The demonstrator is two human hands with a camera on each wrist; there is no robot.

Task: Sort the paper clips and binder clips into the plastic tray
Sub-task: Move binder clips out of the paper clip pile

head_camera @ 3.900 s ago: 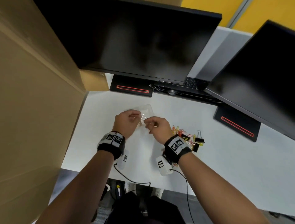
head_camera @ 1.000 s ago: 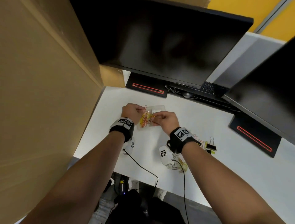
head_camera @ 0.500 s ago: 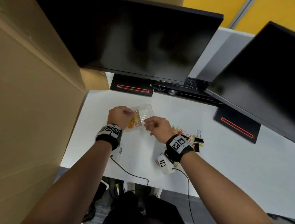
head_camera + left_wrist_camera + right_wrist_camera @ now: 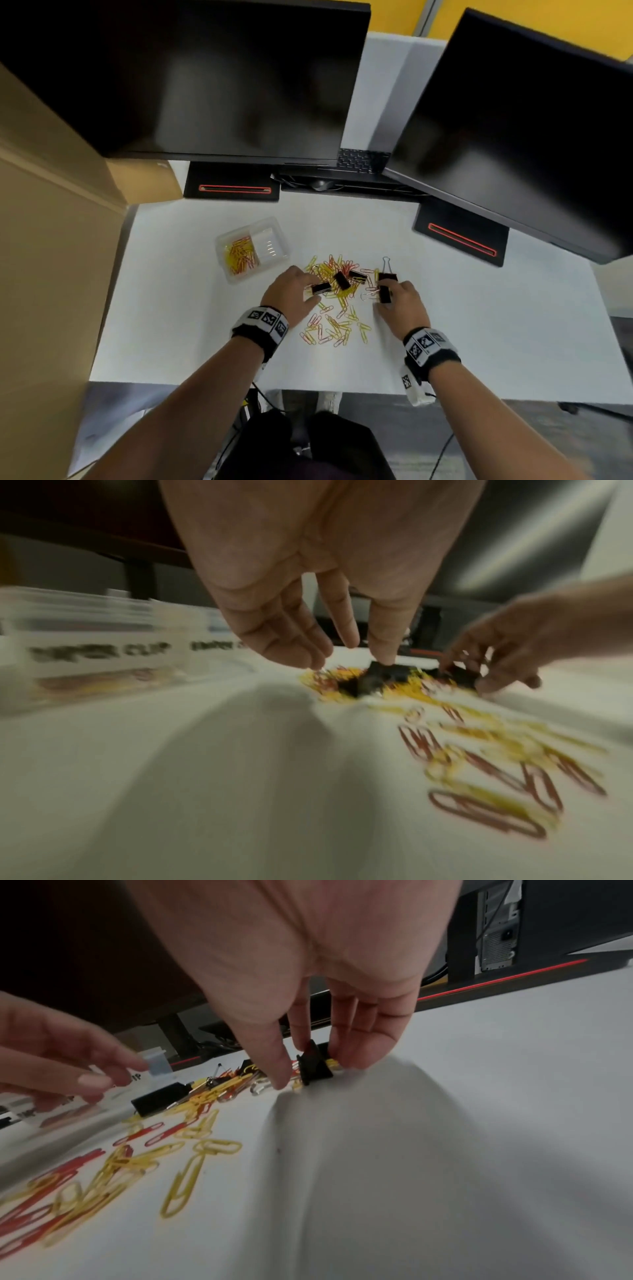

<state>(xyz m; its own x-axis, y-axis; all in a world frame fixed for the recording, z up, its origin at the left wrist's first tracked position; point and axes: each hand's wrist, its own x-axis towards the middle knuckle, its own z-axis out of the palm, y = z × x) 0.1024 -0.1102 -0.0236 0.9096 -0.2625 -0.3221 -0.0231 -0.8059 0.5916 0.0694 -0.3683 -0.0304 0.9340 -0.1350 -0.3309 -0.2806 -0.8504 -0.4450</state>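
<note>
Black metal binder clip (image 4: 384, 294) pinched in right hand (image 4: 403, 305); left hand (image 4: 289, 291), fingers relaxed, touches another. Clear plastic two-compartment tray (image 4: 239, 277) at ten o'clock of the pile holds paper clips; binder-clip pickup underway, next carry to the bare compartment.

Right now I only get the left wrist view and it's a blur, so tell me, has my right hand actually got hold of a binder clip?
Observer: Yes. In the right wrist view the right hand pinches a black binder clip between thumb and fingers, down at the table.
Operator: Which side of the tray has the paper clips?
Observer: From the head view, the compartment nearer the cardboard wall. The other compartment shows no black clips.
Operator: Is my left hand holding anything?
Observer: The right wrist view shows its fingers apart, with nothing gripped.
</note>
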